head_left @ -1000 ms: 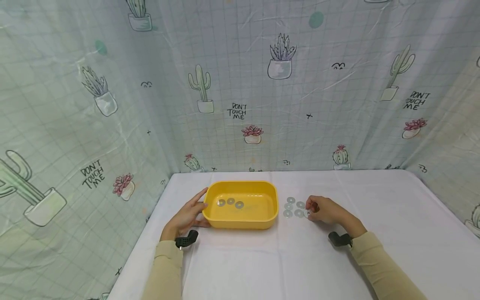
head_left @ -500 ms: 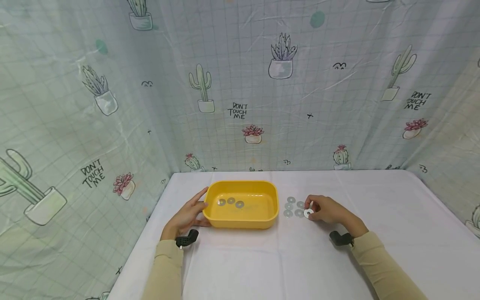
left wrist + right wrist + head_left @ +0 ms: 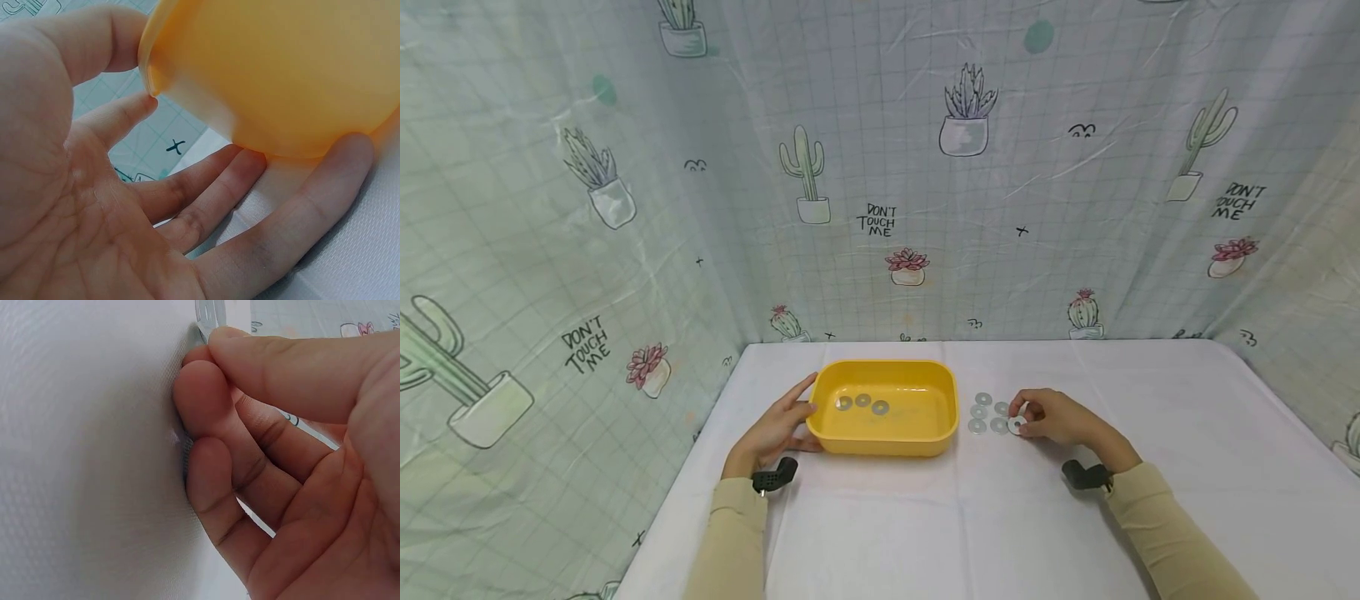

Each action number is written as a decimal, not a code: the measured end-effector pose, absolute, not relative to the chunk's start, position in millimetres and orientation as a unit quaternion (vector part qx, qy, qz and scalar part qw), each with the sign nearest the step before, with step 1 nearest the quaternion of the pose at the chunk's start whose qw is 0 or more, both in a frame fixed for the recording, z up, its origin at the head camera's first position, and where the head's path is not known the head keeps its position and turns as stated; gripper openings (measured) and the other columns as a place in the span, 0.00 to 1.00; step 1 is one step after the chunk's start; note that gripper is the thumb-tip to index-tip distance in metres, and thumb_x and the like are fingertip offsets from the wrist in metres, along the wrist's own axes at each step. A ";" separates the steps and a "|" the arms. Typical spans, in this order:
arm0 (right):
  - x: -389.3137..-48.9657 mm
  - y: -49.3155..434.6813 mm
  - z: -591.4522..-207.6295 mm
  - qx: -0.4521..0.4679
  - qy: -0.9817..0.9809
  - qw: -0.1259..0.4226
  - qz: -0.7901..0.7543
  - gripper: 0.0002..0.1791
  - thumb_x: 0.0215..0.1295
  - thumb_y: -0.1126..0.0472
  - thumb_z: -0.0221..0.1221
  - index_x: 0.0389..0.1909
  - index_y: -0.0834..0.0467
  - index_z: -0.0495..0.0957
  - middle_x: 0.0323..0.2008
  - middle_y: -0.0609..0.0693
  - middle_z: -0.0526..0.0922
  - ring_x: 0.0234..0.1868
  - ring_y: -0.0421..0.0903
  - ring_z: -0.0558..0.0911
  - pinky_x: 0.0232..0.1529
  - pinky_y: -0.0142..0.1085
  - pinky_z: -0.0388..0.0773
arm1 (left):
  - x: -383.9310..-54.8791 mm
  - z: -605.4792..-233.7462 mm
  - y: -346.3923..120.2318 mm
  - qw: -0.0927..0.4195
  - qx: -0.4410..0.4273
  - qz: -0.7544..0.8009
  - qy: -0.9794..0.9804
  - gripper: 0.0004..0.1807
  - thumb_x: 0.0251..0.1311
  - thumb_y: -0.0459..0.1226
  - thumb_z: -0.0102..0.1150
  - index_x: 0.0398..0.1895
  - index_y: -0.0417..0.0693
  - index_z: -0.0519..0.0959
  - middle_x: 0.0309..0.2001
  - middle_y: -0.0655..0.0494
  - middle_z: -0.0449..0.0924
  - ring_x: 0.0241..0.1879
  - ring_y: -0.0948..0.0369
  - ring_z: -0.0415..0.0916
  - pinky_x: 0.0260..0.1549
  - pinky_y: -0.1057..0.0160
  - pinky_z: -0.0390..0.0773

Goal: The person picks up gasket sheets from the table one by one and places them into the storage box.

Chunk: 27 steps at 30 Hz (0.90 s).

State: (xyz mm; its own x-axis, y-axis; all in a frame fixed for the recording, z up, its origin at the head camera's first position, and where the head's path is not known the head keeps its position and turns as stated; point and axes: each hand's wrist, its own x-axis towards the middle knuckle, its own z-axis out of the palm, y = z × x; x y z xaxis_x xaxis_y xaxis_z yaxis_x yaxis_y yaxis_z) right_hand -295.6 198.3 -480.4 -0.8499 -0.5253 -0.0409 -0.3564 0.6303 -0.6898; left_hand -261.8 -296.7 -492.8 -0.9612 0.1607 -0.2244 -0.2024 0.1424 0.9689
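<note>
My left hand (image 3: pixel 775 429) grips the left end of a yellow plastic tray (image 3: pixel 880 447). In the left wrist view the thumb lies at the rim of the tray (image 3: pixel 281 75), with fingertips against its outer wall and underside. Inside the tray lie three flat metal washers, among them a washer (image 3: pixel 880 407). Right of the tray, my right hand (image 3: pixel 1056 417) pinches a washer (image 3: pixel 1017 426) between thumb and finger, low over the table. In the right wrist view the pinched washer (image 3: pixel 210 314) shows only in part, at the top edge; the other fingers are curled close to the cloth.
Several more washers (image 3: pixel 977 426) lie flat in a loose group between the tray and my right hand. White cloth covers the table (image 3: pixel 880 533). A cactus-print curtain (image 3: pixel 880 167) hangs behind the table and along its sides.
The washer at my right fingertips was mostly hidden and now shows its ring face to the head camera. My left hand and the tray stay in place; the head view has shifted slightly.
</note>
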 end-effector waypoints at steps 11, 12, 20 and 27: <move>-300.0 205.3 -481.2 -0.241 0.896 0.119 -0.355 0.12 0.66 0.68 0.63 0.49 0.59 0.80 0.24 0.46 0.75 0.26 0.39 0.71 0.28 0.29 0.67 | -261.3 -492.0 -296.4 0.144 -0.011 0.657 0.740 0.35 0.75 0.40 0.49 0.80 0.76 0.54 0.71 0.35 0.67 0.60 0.45 0.77 0.46 0.41 0.88; -300.6 206.1 -481.5 -0.240 0.895 0.117 -0.356 0.12 0.66 0.68 0.63 0.50 0.59 0.80 0.25 0.47 0.75 0.26 0.39 0.71 0.28 0.29 0.67 | -261.2 -492.0 -296.4 0.143 -0.011 0.657 0.740 0.35 0.75 0.40 0.49 0.80 0.76 0.54 0.71 0.35 0.67 0.60 0.45 0.77 0.46 0.41 0.88; -302.2 208.7 -479.9 -0.227 0.888 0.111 -0.385 0.14 0.66 0.70 0.62 0.52 0.60 0.80 0.28 0.49 0.78 0.29 0.41 0.75 0.29 0.29 0.69 | -261.7 -492.0 -297.0 0.145 -0.006 0.658 0.739 0.35 0.75 0.40 0.49 0.80 0.76 0.54 0.71 0.35 0.67 0.59 0.46 0.78 0.46 0.41 0.88; -304.0 210.3 -479.8 -0.214 0.885 0.099 -0.402 0.14 0.66 0.70 0.62 0.52 0.60 0.80 0.30 0.50 0.80 0.30 0.42 0.77 0.30 0.29 0.72 | -260.8 -491.1 -295.7 0.145 -0.010 0.656 0.740 0.35 0.75 0.39 0.49 0.80 0.76 0.54 0.71 0.36 0.67 0.61 0.45 0.76 0.46 0.42 0.88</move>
